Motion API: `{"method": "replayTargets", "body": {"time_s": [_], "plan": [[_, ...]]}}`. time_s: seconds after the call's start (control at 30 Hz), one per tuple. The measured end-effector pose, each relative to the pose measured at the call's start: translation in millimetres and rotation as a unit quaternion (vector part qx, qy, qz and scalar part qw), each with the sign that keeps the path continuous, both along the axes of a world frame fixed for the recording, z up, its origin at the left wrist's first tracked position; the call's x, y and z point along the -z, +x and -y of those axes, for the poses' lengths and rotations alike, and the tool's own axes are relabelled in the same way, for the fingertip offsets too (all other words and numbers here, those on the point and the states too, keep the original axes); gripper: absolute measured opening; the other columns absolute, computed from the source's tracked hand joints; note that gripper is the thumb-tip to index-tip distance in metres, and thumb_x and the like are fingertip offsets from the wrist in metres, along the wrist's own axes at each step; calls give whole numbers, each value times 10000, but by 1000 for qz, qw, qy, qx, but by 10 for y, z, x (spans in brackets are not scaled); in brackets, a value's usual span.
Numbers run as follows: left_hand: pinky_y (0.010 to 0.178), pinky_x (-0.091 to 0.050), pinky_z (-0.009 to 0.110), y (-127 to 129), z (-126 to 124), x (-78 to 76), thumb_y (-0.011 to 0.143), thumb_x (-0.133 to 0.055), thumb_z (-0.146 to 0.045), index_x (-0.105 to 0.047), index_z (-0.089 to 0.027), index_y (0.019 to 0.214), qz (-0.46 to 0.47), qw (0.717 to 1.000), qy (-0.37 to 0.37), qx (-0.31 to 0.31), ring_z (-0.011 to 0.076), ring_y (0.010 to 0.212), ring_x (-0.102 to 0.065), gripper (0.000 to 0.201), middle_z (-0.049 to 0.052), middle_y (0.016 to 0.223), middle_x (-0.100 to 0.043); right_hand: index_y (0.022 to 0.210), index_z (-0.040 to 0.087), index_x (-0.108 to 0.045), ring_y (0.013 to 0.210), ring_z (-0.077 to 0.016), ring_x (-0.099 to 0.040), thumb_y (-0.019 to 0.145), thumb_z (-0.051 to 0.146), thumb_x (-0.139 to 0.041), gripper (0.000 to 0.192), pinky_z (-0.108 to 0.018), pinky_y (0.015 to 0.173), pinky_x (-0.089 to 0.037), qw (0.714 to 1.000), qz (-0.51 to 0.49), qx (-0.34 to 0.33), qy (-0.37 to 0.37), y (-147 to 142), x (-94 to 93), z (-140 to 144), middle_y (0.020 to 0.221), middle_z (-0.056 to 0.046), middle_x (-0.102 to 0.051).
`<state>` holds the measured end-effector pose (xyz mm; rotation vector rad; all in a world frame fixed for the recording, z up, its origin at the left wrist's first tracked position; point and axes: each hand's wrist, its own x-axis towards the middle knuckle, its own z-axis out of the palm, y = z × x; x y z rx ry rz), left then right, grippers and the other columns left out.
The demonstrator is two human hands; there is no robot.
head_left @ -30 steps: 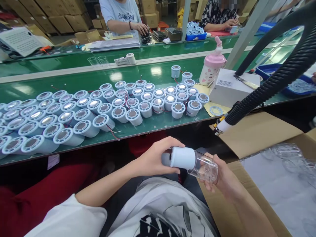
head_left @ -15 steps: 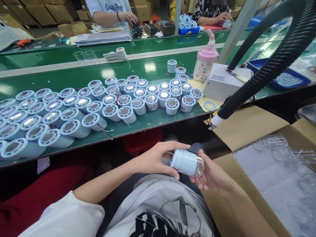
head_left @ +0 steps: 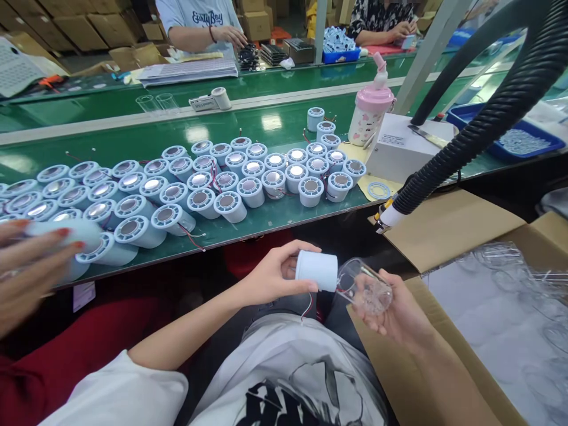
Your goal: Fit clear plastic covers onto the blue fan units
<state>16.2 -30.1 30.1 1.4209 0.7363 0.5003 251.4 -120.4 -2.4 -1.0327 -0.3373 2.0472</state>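
My left hand (head_left: pixel 277 275) is closed around a light blue cylinder (head_left: pixel 317 271) held on its side above my lap. A thin red and white wire hangs from it. My right hand (head_left: pixel 394 305) grips a clear plastic cup (head_left: pixel 364 287), its mouth turned toward the cylinder. The cylinder's right end is at the cup's rim, with its body outside the cup; whether they touch I cannot tell. Many similar blue cylinders (head_left: pixel 228 204) with round metallic centres and thin wires stand in rows on the green bench (head_left: pixel 266 228).
A co-worker's blurred hand (head_left: pixel 35 260) holds a blue cylinder at left. At right is an open carton (head_left: pixel 461 231) of clear cups. A black ribbed hose (head_left: pixel 470 136) arches over it. A pink-lidded bottle (head_left: pixel 370 112) stands near a white box (head_left: pixel 399 145). Two people work opposite.
The blue cylinder, previously inside the clear cup, is now outside it. My right hand has drawn the cup rightward. A co-worker's hand with a blue cylinder has come in at left.
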Motion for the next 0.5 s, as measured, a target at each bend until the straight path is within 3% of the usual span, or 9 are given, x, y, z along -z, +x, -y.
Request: {"method": "replayTargets", "body": {"time_s": [0.1,0.23,0.33,0.5], "plan": [[762,-548,267,-45,20,-5,644,-832,-293,-555,-165,1132,-14,997,56,-42,173,902,-620,575,76,1059,-604,791,204,-600,544,-147,-646,802,516,-602,312,-188,451,-503,995,-4,100,25,164,91,31,669,-27,-680],[799,-544,278,-65,66,-42,623,-847,-289,-579,-185,1104,-18,982,186,-35,234,1055,-585,561,109,1160,-582,837,190,-624,850,-194,-692,794,390,-637,205,-266,749,-584,970,14,241,29,285,278,-75,864,-89,-719],[832,-540,282,-53,89,-56,637,-836,-293,-551,-204,1112,-7,976,214,-36,230,1077,-574,561,104,1163,-567,800,174,-616,889,-192,-688,807,342,-622,169,-268,807,-580,967,6,254,15,247,365,-254,905,-127,-713],[787,-534,276,-91,91,-38,606,-836,-320,-525,-189,1188,-29,976,205,-70,212,991,-581,672,104,1147,-549,850,144,-630,801,-177,-689,847,323,-533,204,-250,736,-597,974,-31,226,7,79,314,-530,904,-151,-704]]}}
